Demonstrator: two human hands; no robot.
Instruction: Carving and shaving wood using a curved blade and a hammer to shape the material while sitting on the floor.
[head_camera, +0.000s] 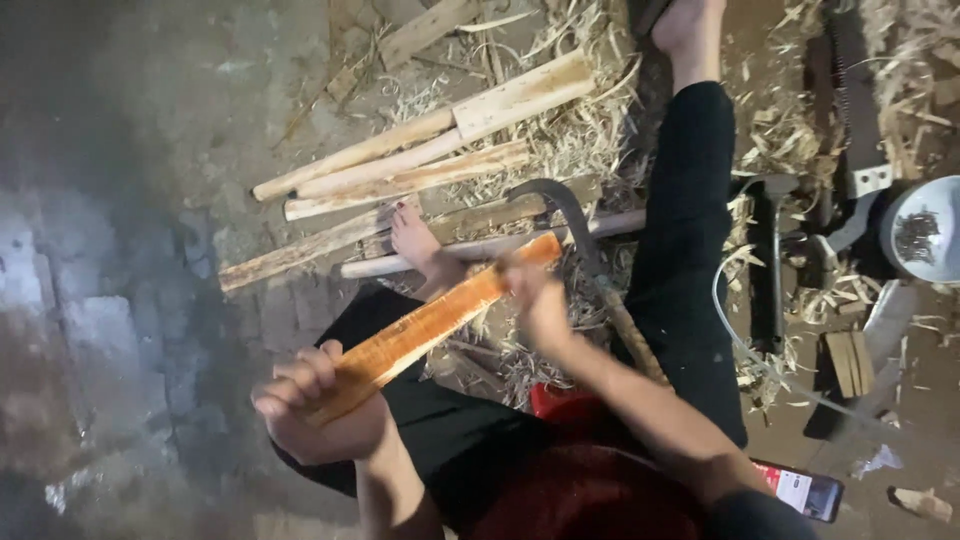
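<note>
Your left hand is closed in a full fist around the near end of the long flat orange-brown wooden slat, and your right hand is wrapped shut around its far end, so the slat runs on a slant between them, raised above your lap and clear of the floor. Gripping both ends like that keeps the piece from twisting. You sit low with your black-trousered legs spread, one bare foot resting against the pale rough-hewn wooden billets that lie side by side on the floor ahead, kept within reach. A curved dark metal blade on a wooden handle lies just past your right hand, touching the billets (its handle runs back under your forearm, so I cannot tell how it rests). Pale wood shavings cover the floor around it. Towards the right edge of the floor are a dark-handled hammer, a long saw blade, and a white bowl of small dark nails; a smartphone lies near your right elbow.
</note>
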